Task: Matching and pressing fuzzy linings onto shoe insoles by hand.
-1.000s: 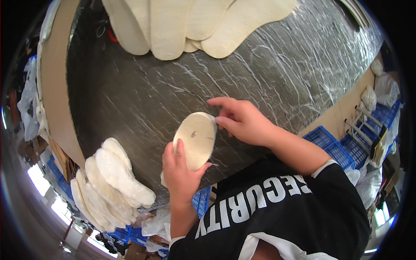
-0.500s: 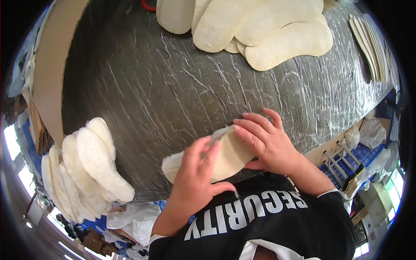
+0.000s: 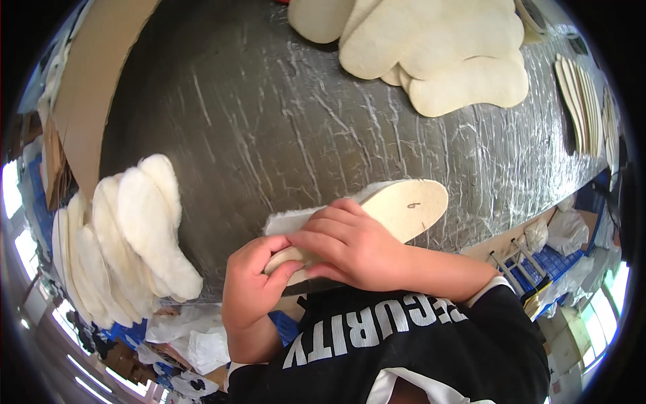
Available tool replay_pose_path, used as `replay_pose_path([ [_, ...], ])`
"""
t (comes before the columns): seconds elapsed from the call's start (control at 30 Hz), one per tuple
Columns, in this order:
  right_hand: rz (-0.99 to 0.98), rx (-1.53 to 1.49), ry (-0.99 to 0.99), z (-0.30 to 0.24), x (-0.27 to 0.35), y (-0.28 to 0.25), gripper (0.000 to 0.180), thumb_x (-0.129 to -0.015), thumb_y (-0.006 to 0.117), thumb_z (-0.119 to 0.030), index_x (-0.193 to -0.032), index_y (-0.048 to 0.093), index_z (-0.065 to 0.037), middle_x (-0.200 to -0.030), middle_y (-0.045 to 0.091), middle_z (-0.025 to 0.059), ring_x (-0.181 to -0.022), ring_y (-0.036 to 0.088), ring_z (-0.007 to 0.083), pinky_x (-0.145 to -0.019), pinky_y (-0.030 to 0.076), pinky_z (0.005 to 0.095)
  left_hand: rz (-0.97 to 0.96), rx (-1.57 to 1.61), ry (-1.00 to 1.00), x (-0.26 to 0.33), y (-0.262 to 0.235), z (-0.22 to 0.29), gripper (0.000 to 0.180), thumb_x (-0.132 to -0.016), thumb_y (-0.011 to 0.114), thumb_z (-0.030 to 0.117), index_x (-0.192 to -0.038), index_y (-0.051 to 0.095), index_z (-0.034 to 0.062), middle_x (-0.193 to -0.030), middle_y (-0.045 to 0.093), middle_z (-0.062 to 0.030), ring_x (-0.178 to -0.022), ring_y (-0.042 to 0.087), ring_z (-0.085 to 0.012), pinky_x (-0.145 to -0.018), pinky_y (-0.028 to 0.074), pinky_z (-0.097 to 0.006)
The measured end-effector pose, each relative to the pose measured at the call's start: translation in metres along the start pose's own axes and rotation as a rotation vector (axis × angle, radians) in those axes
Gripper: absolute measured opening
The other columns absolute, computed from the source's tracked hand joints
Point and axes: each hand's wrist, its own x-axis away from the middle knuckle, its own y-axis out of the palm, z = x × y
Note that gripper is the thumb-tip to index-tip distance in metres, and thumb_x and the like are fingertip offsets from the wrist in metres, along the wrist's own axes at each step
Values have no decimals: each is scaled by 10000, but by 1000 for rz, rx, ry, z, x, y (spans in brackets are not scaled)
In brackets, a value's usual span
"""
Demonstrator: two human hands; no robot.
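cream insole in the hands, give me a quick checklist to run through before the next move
1. Left hand has a hold on the cream insole: ok, thumb and fingers pinch its left end.
2. Right hand is on the insole: ok, it lies across the middle part.
3. Right end uncovered: ok, no fingers on it.
4. Left end lies flat: cannot tell, the fingers hide much of it.
5. White fleece hidden behind the cream side: not ok, it shows past the far edge.
6. Fleecy insoles at the left and cream pile at the far side away from the hands: ok, both lie apart.
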Motion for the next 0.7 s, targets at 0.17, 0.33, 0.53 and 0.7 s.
replay_pose_path([
  [0.17,-52,-37,20,-5,-11,9,283,-707,726,-144,-972,646,-82,-816,604,44,-773,595,232,-716,412,368,464,464,-148,14,0,-55,306,-1004,394,165,-1039,583,-73,-909,652,-127,-762,611,-160,-677,508,-266],
  [0.33,-62,-79,69,-10,-11,3,195,-707,732,-92,-888,662,-78,-810,600,51,-765,578,236,-697,391,359,347,530,-389,15,7,-74,196,-928,560,116,-1029,626,-39,-832,651,-73,-601,596,-109,-528,471,-227],
  [0.53,-60,-131,131,-9,-11,4,191,-744,707,-52,-918,628,-67,-833,613,57,-764,557,259,-716,399,370,228,531,-358,8,15,-79,129,-911,583,106,-925,621,-17,-723,594,-9,-542,500,-54,-488,409,-204],
  [0.7,52,-293,292,-2,1,7,170,-820,662,-19,-934,536,-32,-871,565,68,-771,521,209,-721,423,294,137,735,-81,10,22,-85,91,-928,544,65,-868,584,11,-884,594,-19,-718,517,-63,-636,424,-207],
])
